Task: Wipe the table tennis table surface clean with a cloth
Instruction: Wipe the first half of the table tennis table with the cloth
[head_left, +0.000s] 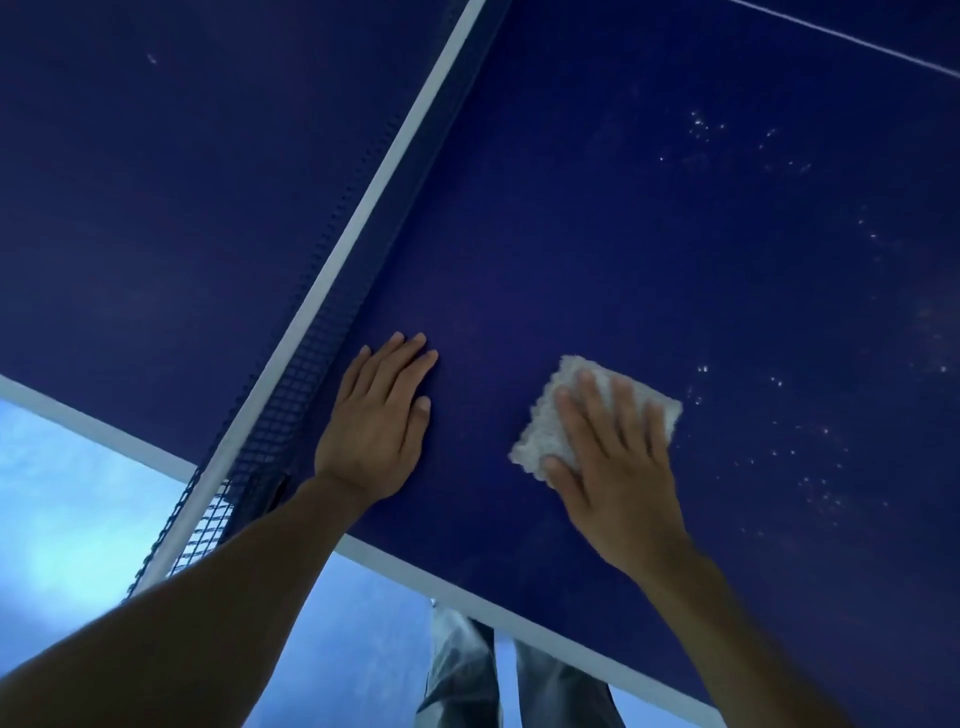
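White cloth (592, 410) lies flat on the table (675, 234), well right of the net (311, 364), under the right hand (613, 467), fingers spread. Specks (779, 415) lie farther right. Left hand (379, 421) rests flat beside the net, fingers together.

Close head view, steeply down onto table (649, 249)

floor (78, 467) | pale blue, smooth | at 8 and 6 o'clock | brightest sheen toward 8 o'clock
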